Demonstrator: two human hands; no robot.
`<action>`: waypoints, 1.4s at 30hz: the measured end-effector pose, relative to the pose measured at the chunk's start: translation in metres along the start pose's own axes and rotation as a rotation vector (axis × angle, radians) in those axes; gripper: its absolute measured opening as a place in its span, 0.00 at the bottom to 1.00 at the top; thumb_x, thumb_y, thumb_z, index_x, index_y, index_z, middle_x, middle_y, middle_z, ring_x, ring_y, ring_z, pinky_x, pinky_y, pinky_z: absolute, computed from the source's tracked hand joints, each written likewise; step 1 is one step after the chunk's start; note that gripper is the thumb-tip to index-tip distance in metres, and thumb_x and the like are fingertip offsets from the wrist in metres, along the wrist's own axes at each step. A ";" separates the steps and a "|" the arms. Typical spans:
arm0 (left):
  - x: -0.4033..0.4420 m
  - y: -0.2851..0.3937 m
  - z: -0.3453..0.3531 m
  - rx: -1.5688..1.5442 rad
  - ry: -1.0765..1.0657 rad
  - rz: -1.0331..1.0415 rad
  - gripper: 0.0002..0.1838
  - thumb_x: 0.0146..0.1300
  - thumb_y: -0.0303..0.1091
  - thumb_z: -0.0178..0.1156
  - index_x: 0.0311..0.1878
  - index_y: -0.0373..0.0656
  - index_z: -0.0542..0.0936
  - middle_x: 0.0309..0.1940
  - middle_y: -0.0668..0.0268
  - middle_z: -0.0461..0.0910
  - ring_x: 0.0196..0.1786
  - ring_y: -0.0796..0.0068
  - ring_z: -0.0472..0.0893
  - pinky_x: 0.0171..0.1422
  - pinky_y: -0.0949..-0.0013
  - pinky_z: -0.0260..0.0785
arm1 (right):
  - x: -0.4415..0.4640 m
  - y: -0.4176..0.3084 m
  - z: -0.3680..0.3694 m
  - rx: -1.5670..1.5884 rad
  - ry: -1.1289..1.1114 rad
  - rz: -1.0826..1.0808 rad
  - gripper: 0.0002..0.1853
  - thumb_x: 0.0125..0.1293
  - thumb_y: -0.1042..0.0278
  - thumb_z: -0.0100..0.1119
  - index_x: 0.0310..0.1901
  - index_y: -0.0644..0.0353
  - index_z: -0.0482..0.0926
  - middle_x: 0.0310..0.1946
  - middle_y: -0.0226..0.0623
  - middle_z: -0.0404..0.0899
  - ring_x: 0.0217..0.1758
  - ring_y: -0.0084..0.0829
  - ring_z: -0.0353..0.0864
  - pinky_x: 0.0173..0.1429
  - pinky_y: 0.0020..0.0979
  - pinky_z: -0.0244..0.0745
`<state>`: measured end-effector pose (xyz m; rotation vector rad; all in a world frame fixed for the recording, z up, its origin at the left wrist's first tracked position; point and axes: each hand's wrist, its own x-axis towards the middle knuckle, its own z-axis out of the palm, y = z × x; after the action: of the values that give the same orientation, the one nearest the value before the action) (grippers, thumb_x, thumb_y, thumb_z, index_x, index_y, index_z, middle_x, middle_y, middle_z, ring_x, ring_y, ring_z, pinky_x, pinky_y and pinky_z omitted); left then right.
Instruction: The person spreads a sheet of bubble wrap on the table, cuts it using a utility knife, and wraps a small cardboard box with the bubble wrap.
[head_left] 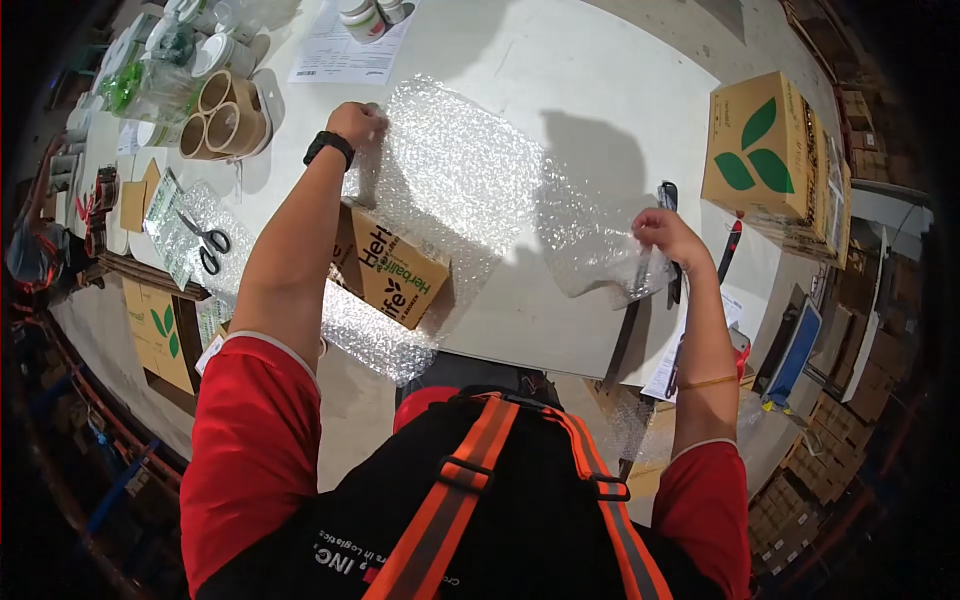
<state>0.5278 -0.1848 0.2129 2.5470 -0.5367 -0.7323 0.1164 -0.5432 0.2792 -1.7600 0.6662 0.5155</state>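
A clear sheet of bubble wrap [455,150] lies spread over the white table, its right part lifted and stretched towards my right hand. My left hand [358,126], with a black watch at the wrist, is closed on the sheet's upper left edge. My right hand [668,238] pinches the far right corner of the sheet. Between my arms, a small brown printed carton [395,270] rests tilted on the wrap near the table's front edge. My left forearm partly hides the carton's left side.
Cardboard tubes [235,128] and white jars [222,55] stand at the back left, near scissors [212,245] on more wrap. At the right are a large carton with green leaves [765,150] and a red-and-black tool [734,240]. Another jar [361,18] stands on a printed sheet [340,55].
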 end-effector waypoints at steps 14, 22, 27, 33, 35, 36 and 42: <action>0.008 -0.012 0.005 0.003 0.004 0.004 0.16 0.48 0.45 0.70 0.28 0.40 0.82 0.22 0.64 0.80 0.26 0.73 0.78 0.34 0.68 0.69 | 0.014 -0.012 0.099 -0.924 0.702 -0.255 0.24 0.54 0.55 0.62 0.54 0.50 0.77 0.58 0.42 0.71 0.66 0.44 0.64 0.64 0.50 0.58; 0.019 -0.026 0.010 -0.009 0.045 0.062 0.19 0.48 0.47 0.68 0.33 0.39 0.84 0.27 0.61 0.83 0.31 0.69 0.81 0.40 0.67 0.72 | -0.005 -0.001 0.181 -0.652 0.527 -0.115 0.25 0.58 0.60 0.59 0.59 0.52 0.73 0.66 0.46 0.61 0.71 0.47 0.55 0.70 0.54 0.49; 0.015 -0.061 -0.016 -0.268 0.043 0.048 0.20 0.57 0.42 0.63 0.45 0.35 0.81 0.38 0.56 0.83 0.41 0.70 0.82 0.47 0.70 0.72 | -0.017 -0.008 0.178 -0.688 0.655 -0.130 0.27 0.58 0.61 0.58 0.60 0.55 0.71 0.67 0.47 0.59 0.71 0.50 0.55 0.71 0.52 0.48; -0.151 -0.195 -0.052 0.018 0.394 -0.176 0.18 0.60 0.41 0.56 0.38 0.33 0.81 0.34 0.51 0.82 0.41 0.57 0.82 0.48 0.62 0.71 | -0.047 -0.037 0.211 -0.434 0.563 -0.462 0.28 0.57 0.63 0.61 0.60 0.58 0.70 0.61 0.49 0.65 0.64 0.50 0.64 0.66 0.47 0.58; -0.231 -0.244 -0.012 0.114 0.735 -0.357 0.22 0.60 0.40 0.59 0.46 0.28 0.77 0.46 0.46 0.78 0.50 0.52 0.77 0.56 0.61 0.68 | -0.056 -0.030 0.240 -0.285 0.377 -0.493 0.27 0.57 0.60 0.60 0.59 0.58 0.71 0.53 0.49 0.72 0.54 0.49 0.72 0.58 0.43 0.67; -0.262 -0.277 0.014 -0.070 0.802 -0.366 0.26 0.60 0.41 0.60 0.53 0.26 0.73 0.48 0.45 0.77 0.53 0.52 0.76 0.60 0.59 0.65 | -0.058 -0.020 0.256 -0.203 0.294 -0.506 0.26 0.58 0.58 0.60 0.58 0.58 0.72 0.48 0.49 0.75 0.49 0.48 0.76 0.54 0.42 0.71; -0.358 -0.158 0.111 -1.480 0.271 -0.709 0.06 0.64 0.37 0.57 0.34 0.48 0.73 0.22 0.74 0.72 0.20 0.80 0.67 0.22 0.75 0.57 | -0.057 0.020 0.288 -0.010 -0.427 -0.004 0.24 0.62 0.52 0.59 0.53 0.61 0.74 0.39 0.41 0.80 0.41 0.32 0.79 0.43 0.32 0.74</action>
<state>0.2221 0.0820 0.1926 1.2736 0.8024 -0.5888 0.0573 -0.2601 0.2223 -1.5892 0.3581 0.8617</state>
